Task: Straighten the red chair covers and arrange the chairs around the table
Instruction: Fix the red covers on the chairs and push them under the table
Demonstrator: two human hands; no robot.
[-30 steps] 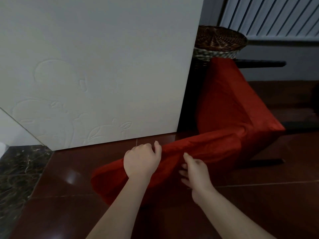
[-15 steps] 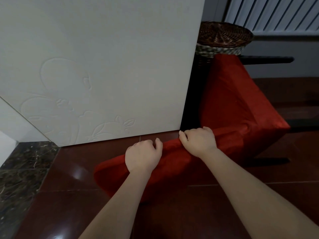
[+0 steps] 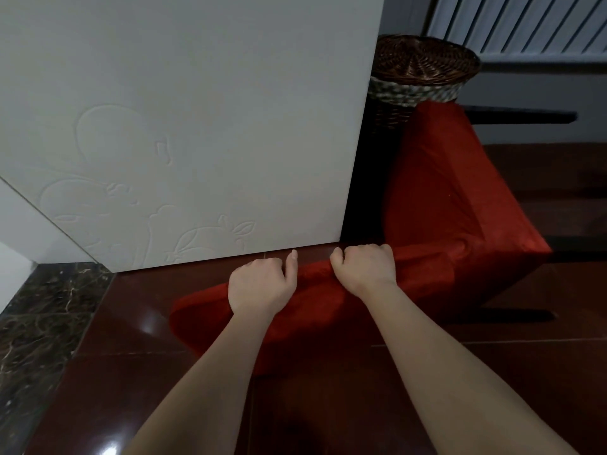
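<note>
Head view: the person's two bare forearms reach up from the bottom edge toward the centre of the frame. The left hand (image 3: pixel 259 284) is curled over a ridge of the red chair cover (image 3: pixel 443 205), gripping the cloth with the thumb sticking up. The right hand (image 3: pixel 364 267), just beside it, is clenched tight on the same ridge, knuckles up. Gripping at two close points likely lets the person pull the bunched fabric taut along the edge of the chair back.

The cover runs from the lower centre, where it sags in a loose rounded fold near the floor (image 3: pixel 328 405), up to the right centre, where it lies smoother over the chair. Dark chair legs (image 3: pixel 512 315) show beneath it on the right.

The white embossed table (image 3: pixel 197 126) fills the upper left, and the chair sits at its corner, close to its near edge. Behind the chair, at the upper right, a wicker basket (image 3: pixel 423 60) stands below a ribbed radiator (image 3: pixel 525 24). A dark marble strip (image 3: pixel 39 323) borders the floor at the lower left.

The cover appears only partly straightened.
</note>
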